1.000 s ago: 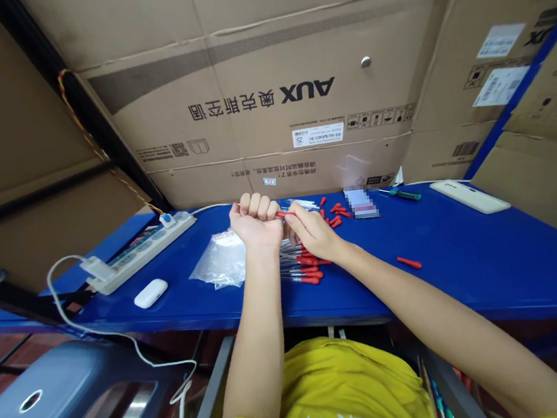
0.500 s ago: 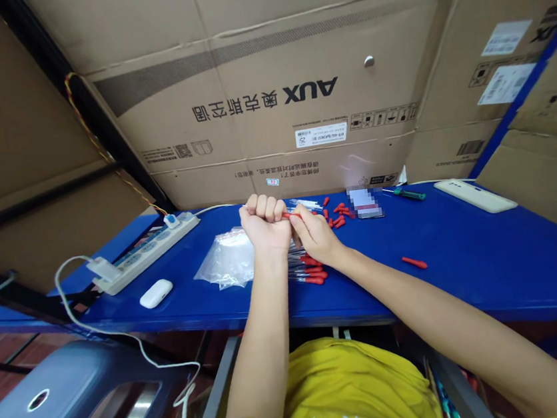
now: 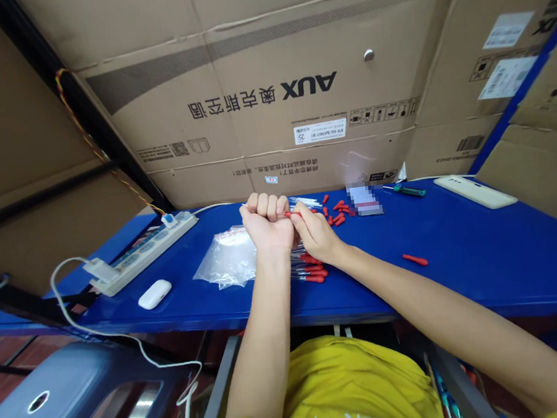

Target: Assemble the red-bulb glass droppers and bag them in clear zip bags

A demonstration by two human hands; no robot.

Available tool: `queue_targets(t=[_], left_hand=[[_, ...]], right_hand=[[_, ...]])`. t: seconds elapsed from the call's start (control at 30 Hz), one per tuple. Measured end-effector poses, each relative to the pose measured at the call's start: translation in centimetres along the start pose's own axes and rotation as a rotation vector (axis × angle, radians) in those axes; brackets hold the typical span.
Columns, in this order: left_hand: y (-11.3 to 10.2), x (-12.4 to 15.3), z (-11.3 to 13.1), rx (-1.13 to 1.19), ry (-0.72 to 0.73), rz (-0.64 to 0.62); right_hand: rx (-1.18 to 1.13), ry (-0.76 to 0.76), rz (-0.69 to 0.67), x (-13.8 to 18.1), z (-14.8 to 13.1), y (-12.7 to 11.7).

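My left hand (image 3: 267, 220) is closed in a fist, palm side toward me. From the fist's right side pokes a red rubber dropper bulb (image 3: 288, 214), pinched between the thumb and fingers of my right hand (image 3: 315, 233). The glass part of this dropper is hidden inside the left fist. Below the hands lies a bunch of glass droppers with red bulbs (image 3: 315, 276), partly covered by my left wrist. Loose red bulbs (image 3: 340, 207) and thin clear glass tubes (image 3: 308, 201) lie behind my right hand. A single red bulb (image 3: 415, 259) rests off to the right.
Clear plastic bags (image 3: 226, 258) lie left of my hands. A white earbud case (image 3: 155, 294) and a power strip (image 3: 150, 254) are farther left. At the back are a phone (image 3: 365, 200), a green screwdriver (image 3: 408, 191) and a pale phone-shaped item (image 3: 475, 191). A cardboard wall (image 3: 253, 71) stands behind.
The view has shifted slightly. Both hands keep nearly the same place and grip, with the red bulb still between them.
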State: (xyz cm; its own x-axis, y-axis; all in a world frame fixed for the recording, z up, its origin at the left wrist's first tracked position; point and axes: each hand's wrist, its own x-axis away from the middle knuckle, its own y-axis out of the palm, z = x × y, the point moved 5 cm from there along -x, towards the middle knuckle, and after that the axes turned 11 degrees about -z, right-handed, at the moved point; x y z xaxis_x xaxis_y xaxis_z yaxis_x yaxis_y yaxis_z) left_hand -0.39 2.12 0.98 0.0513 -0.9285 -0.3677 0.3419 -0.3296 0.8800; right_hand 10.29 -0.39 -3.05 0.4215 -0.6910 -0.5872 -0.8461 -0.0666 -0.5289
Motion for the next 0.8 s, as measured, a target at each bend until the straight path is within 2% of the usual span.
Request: queue_targets(t=[0.4, 0.8], left_hand=[[0.1, 0.2, -0.3, -0.019, -0.018, 0.041], [0.1, 0.2, -1.0, 0.030, -0.023, -0.005]], right_hand=[[0.069, 0.018, -0.028, 0.2, 0.3, 0.0], [0.344, -0.053, -0.090, -0.3, 1.0, -1.1]])
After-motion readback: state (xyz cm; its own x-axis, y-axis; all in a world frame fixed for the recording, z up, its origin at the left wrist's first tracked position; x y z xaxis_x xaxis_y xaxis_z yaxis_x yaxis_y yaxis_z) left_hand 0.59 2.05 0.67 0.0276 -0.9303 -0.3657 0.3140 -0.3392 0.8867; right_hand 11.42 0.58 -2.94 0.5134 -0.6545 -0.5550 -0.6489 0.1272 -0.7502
